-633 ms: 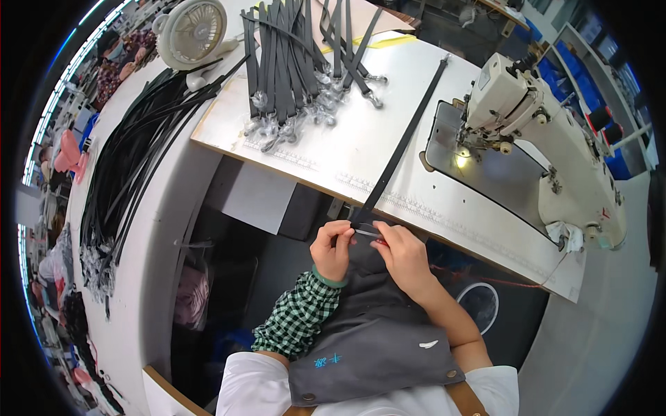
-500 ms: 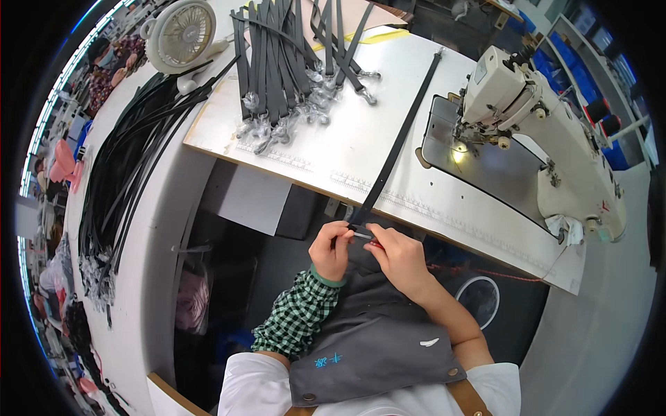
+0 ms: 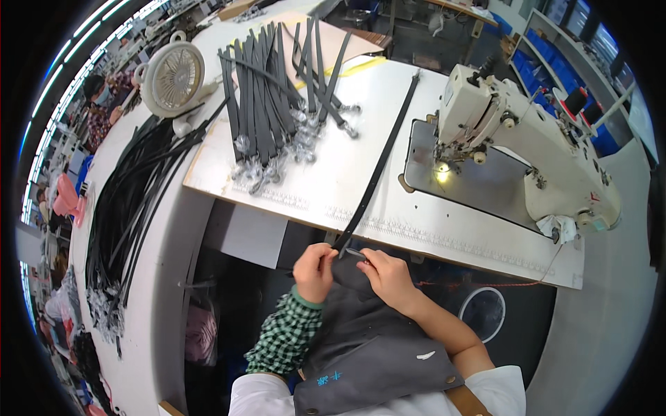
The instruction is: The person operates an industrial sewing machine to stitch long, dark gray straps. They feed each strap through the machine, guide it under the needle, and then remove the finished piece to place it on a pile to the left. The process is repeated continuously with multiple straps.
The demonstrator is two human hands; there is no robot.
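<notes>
A long black strap (image 3: 380, 166) runs from the far part of the white table down over its front edge to my hands. Its near end is pinched between the thumb and fingers of my left hand (image 3: 314, 272). My right hand (image 3: 390, 279) is closed on a slim grey metal tool (image 3: 355, 252), whose tip points left toward the strap end. Its exact kind is too small to make out. Both hands are just in front of the table edge, above my dark grey apron (image 3: 368, 347).
A white sewing machine (image 3: 506, 132) with its lamp lit stands on the right. Black straps with wrapped metal clasps (image 3: 267, 104) lie at the back left. More long black straps (image 3: 132, 208) hang over the left-hand surface, near a white fan (image 3: 173, 76).
My hands have moved slightly left and lower in the picture and a little apart. The grey tool's tip now shows beside the strap end. The view has tilted upward.
</notes>
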